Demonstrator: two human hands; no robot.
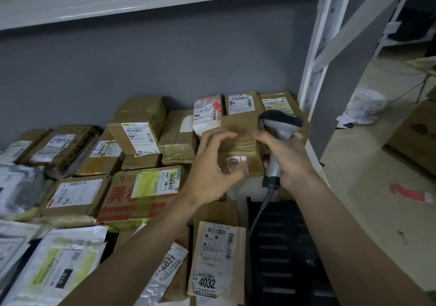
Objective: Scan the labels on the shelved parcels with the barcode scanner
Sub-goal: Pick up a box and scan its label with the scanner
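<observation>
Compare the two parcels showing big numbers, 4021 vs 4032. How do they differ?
The 4021 parcel is a white plastic mailer, its label tilted; the 4032 parcel is a brown paper envelope, label nearly upright. The left forearm crosses above 4021's top corner; 4032 lies unobstructed. Both lie flat at the shelf's near edge, labels up.

I see dim, flat light under the shelf (141, 1); the floor (368, 202) at right is brighter. Soft shadows sit behind the parcels (139, 126). Everything looks slightly soft, and wide-angle distortion bends the frame's edges.
</observation>
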